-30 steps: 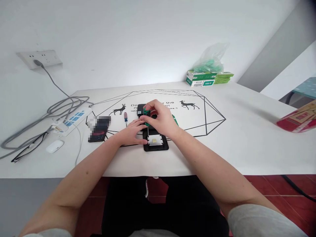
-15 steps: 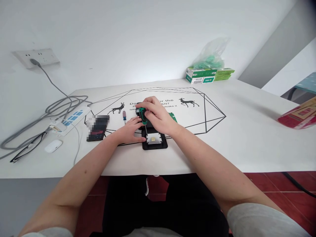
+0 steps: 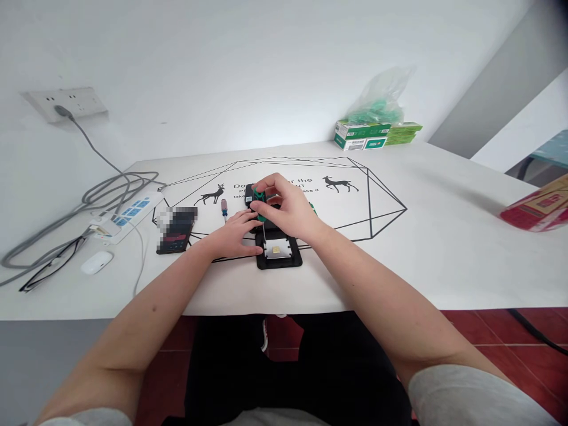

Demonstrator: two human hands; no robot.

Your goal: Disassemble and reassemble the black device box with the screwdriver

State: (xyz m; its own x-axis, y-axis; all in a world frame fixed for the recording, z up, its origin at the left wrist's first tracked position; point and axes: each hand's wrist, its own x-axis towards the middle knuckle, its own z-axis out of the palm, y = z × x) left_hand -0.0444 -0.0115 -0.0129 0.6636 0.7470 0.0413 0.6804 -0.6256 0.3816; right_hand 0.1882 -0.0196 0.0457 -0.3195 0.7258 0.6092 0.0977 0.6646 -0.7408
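My right hand [image 3: 290,210] is closed round the green-and-black handle of a screwdriver [image 3: 261,210]. Its thin shaft points down to the upper left corner of a silver metal plate [image 3: 284,248], which has a small yellowish square on it. That plate lies in a flat black housing [image 3: 296,261] on the table. With fingers spread, my left hand [image 3: 235,235] lies at the housing's left side, its thumb against the edge. Behind the housing sits another black part [image 3: 249,193] with a small label, mostly covered by my hands. A green circuit board [image 3: 313,208] peeks out beyond my right hand.
A smaller screwdriver [image 3: 224,208] lies left of my hands, near a phone [image 3: 177,234]. Farther left are a power strip [image 3: 133,216], a white mouse [image 3: 96,262], glasses [image 3: 51,266] and coiled cable. Green-and-white boxes [image 3: 361,136] stand at the back; a red package [image 3: 535,210] is at right.
The fingers of my right hand have shifted round the screwdriver handle, which stands a little more upright. More of the labelled black part shows. My left hand has stayed in place.
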